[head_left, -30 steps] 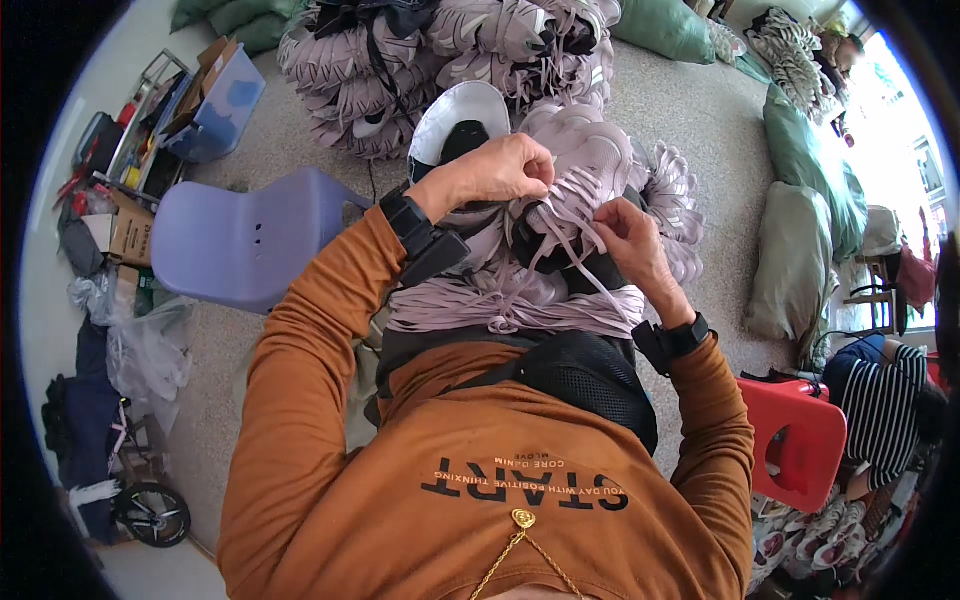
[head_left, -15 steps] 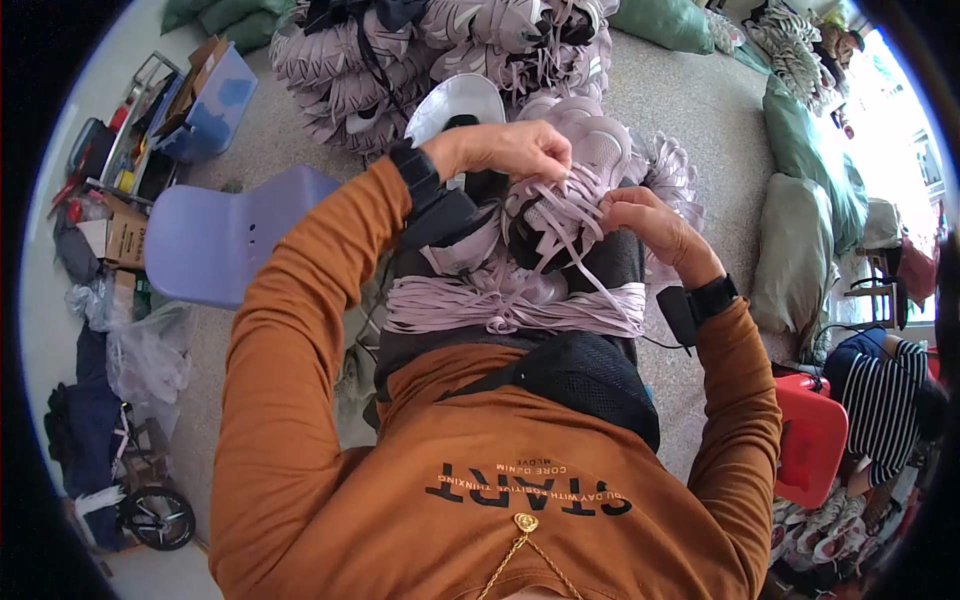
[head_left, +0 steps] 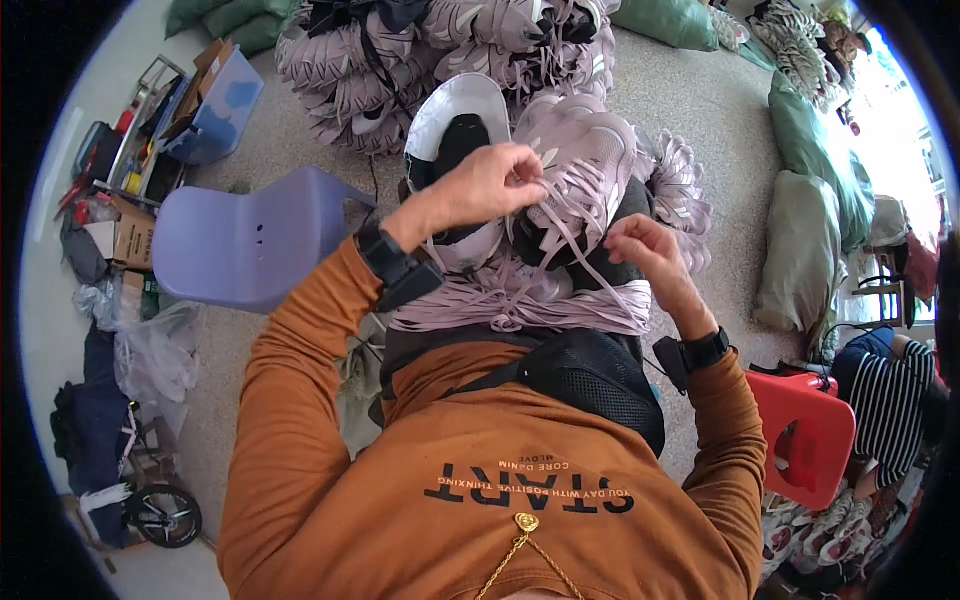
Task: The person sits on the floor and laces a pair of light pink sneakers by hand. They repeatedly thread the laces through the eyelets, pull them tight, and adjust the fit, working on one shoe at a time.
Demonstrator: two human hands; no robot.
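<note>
A pale pink mesh shoe upper rests at my knees, its flat laces crossing the front. My left hand is at the upper's left side, thumb and fingers pinched on a shoelace. At the right edge, my right hand has its fingers curled together; what lies between the fingertips is too small to make out. A thick bundle of pink laces lies across my lap. Left of the upper is another shoe piece with a white lining and a black inside.
Stacks of pink shoe uppers stand on the floor ahead. A purple chair is at my left, a red stool at my right. Stuffed green sacks line the right side. A person in a striped top is beyond the stool.
My left hand has moved left and slightly down, away from the middle of the laces. My right hand has drawn a little lower and right of the upper.
</note>
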